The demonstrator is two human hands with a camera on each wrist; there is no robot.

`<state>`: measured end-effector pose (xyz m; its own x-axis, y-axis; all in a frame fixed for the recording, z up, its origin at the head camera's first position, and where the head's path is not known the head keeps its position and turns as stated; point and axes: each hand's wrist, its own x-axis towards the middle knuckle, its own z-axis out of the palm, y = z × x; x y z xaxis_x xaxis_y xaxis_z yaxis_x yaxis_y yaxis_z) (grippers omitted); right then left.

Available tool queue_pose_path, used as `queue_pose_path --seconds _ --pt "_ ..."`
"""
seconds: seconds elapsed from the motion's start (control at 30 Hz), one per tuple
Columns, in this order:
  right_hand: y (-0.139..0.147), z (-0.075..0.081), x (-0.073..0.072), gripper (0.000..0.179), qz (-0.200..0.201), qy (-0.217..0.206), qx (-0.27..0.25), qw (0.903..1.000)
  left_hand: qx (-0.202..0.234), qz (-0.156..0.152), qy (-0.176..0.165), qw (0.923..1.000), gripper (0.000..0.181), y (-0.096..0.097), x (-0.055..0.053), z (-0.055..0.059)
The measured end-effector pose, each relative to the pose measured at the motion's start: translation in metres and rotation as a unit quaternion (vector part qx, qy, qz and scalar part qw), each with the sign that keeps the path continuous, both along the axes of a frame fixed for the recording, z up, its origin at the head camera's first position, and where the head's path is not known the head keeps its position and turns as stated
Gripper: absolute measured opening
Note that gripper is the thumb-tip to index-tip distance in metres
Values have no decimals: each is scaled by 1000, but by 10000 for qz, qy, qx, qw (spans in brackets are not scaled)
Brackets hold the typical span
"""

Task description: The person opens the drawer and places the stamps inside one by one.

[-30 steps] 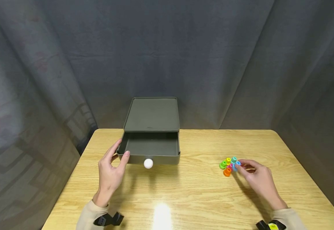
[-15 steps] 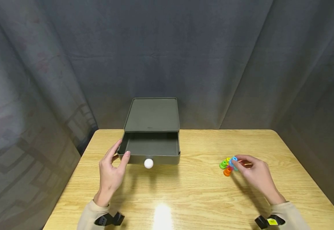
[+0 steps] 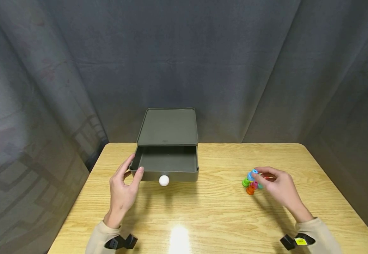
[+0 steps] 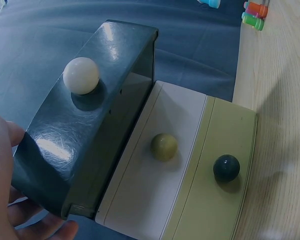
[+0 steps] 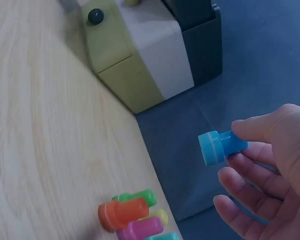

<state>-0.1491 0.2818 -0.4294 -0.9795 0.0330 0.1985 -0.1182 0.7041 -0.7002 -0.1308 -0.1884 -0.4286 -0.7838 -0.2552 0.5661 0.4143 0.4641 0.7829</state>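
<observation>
A small drawer cabinet (image 3: 168,125) stands at the table's back left. Its dark green top drawer (image 3: 184,176), with a white knob (image 4: 81,76), is pulled out; the part of its inside that shows is bare. My left hand (image 3: 122,197) holds the drawer's front left corner, thumb at the front rim and fingers along the side and underneath. In the right wrist view, my right hand (image 5: 270,165) pinches a blue plastic peg (image 5: 212,148) by its narrow stem, wide end facing away from the hand. In the head view this peg overlaps the other pegs, above the table.
Orange (image 5: 124,212), magenta (image 5: 141,228), green (image 5: 145,196), yellow (image 5: 161,216) and teal (image 5: 162,236) pegs stand clustered at the right of the wooden table (image 3: 215,208). Below the open drawer are a white drawer (image 4: 140,185) and a yellow-green one (image 4: 210,200). Grey curtains surround the table.
My right hand has raised the blue peg from the cluster's right side and carried it slightly left, over the other pegs. My left hand and the drawer have stayed put.
</observation>
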Motion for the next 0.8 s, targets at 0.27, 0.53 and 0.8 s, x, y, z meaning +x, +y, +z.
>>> queue_pose_path --seconds 0.27,0.53,0.8 --pt "-6 9 -3 34 93 105 -30 9999 -25 -19 31 10000 52 -1 0 1" --pt "-12 17 -6 32 207 258 2 9995 -76 -5 5 10000 52 -2 0 1" --pt "-19 30 -5 32 259 277 -29 9993 -269 103 106 9995 51 -1 1 0"
